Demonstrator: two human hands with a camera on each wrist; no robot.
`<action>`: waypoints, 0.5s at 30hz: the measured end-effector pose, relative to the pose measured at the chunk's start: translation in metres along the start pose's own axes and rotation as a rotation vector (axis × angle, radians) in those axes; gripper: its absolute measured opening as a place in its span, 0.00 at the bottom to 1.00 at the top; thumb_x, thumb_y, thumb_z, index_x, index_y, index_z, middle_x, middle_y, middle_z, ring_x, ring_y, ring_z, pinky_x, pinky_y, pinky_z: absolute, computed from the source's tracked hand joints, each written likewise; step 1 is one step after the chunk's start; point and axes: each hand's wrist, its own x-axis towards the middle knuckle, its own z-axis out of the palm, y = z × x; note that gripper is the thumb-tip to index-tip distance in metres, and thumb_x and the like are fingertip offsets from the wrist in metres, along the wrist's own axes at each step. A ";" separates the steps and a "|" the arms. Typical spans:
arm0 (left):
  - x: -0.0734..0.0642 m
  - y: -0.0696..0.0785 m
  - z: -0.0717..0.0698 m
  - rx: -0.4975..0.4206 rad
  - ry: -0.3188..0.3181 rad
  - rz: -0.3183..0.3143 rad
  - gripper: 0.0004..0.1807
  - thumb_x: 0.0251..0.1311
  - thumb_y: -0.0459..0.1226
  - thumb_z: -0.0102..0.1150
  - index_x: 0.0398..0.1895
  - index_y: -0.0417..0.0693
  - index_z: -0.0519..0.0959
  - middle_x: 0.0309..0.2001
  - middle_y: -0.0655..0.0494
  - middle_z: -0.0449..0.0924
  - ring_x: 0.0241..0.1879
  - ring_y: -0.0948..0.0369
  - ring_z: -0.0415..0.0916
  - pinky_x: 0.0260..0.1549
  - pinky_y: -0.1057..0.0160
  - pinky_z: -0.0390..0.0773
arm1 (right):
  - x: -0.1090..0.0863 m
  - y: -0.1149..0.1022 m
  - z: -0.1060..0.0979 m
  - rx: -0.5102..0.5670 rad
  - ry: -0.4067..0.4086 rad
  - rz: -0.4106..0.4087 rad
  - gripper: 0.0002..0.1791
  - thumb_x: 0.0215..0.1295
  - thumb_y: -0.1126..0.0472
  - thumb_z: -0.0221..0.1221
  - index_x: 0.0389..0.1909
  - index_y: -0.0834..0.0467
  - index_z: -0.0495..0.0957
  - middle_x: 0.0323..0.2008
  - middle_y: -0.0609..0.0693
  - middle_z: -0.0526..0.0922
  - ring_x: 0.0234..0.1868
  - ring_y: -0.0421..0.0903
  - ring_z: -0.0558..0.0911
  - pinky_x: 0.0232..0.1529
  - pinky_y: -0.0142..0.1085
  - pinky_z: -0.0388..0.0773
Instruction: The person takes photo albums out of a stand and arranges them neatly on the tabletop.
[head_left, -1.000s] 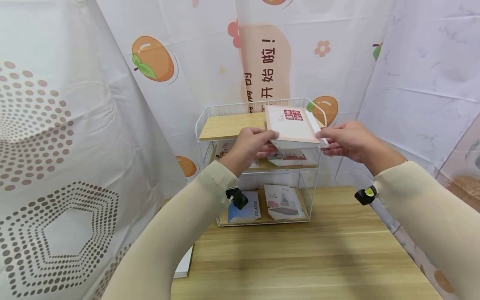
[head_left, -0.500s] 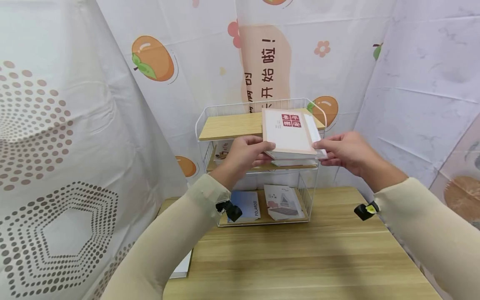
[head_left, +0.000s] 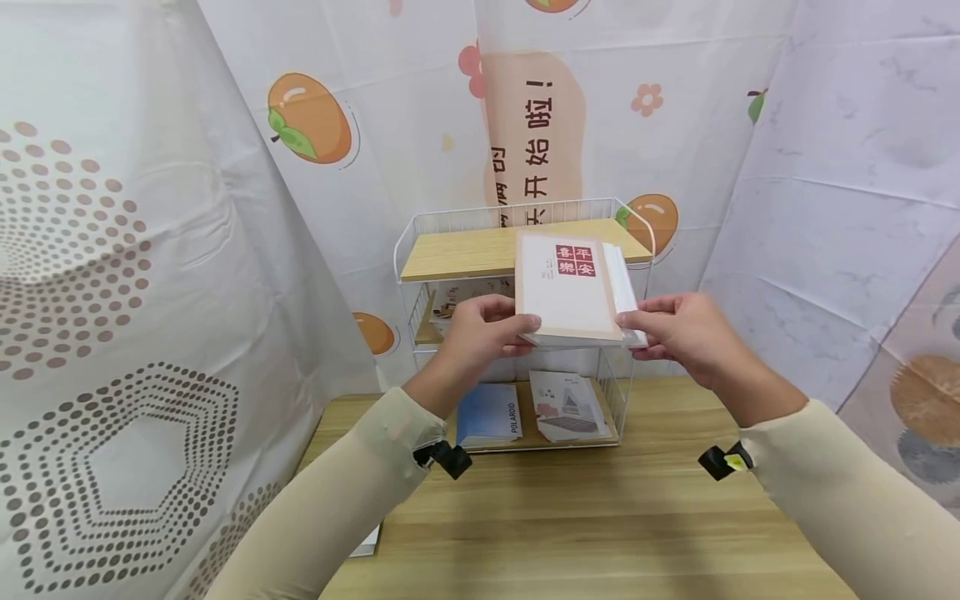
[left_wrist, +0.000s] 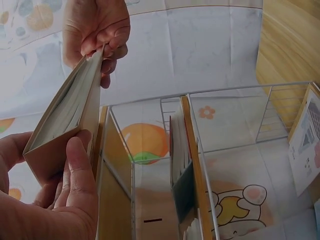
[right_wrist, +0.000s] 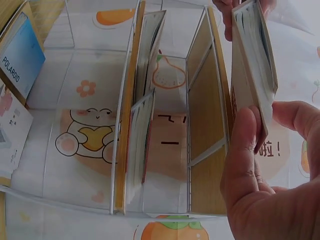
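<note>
Both hands hold a white photo album point(head_left: 566, 300) with red square characters on its cover, in front of a white wire rack point(head_left: 633, 367). My left hand point(head_left: 480, 333) grips its spine side, thumb on the cover and fingers underneath. At the opposite edge, my right hand point(head_left: 686, 337) pinches the cover and the protruding pale sheets. The left wrist view shows the thick album point(left_wrist: 77, 105) between the left hand point(left_wrist: 65, 200) and the right hand point(left_wrist: 97, 32). In the right wrist view, the right thumb presses the album point(right_wrist: 250, 65) near its open edge.
The rack's top wooden board point(head_left: 457, 252) is behind the album. More albums stand on its middle shelf, one point(head_left: 468, 293) partly visible. A blue POLAROID album point(head_left: 489, 410) and an illustrated one point(head_left: 567, 406) lie below. A white item point(head_left: 367, 546) lies at the table's left edge.
Both hands have brought the album down and toward me, away from the top board. It now overlaps the middle shelf in the head view, hiding the album there on the right.
</note>
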 end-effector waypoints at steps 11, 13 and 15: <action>-0.025 -0.013 -0.013 0.018 0.036 0.033 0.20 0.49 0.42 0.72 0.45 0.46 0.80 0.44 0.46 0.80 0.39 0.53 0.82 0.40 0.53 0.83 | -0.010 0.014 0.026 -0.006 -0.006 -0.061 0.33 0.54 0.51 0.69 0.51 0.72 0.73 0.36 0.52 0.85 0.34 0.45 0.86 0.39 0.45 0.84; -0.029 -0.015 -0.016 0.037 0.043 0.047 0.20 0.50 0.42 0.72 0.45 0.47 0.80 0.44 0.47 0.80 0.40 0.53 0.82 0.41 0.51 0.83 | -0.012 0.017 0.031 -0.013 -0.004 -0.070 0.32 0.54 0.51 0.69 0.51 0.71 0.73 0.37 0.53 0.85 0.35 0.45 0.86 0.38 0.45 0.84; -0.033 -0.018 -0.019 0.062 0.051 0.065 0.19 0.50 0.42 0.72 0.45 0.48 0.80 0.44 0.48 0.81 0.41 0.53 0.82 0.41 0.51 0.83 | -0.013 0.021 0.036 -0.020 -0.003 -0.074 0.32 0.54 0.50 0.69 0.51 0.70 0.73 0.38 0.53 0.85 0.36 0.44 0.86 0.37 0.44 0.84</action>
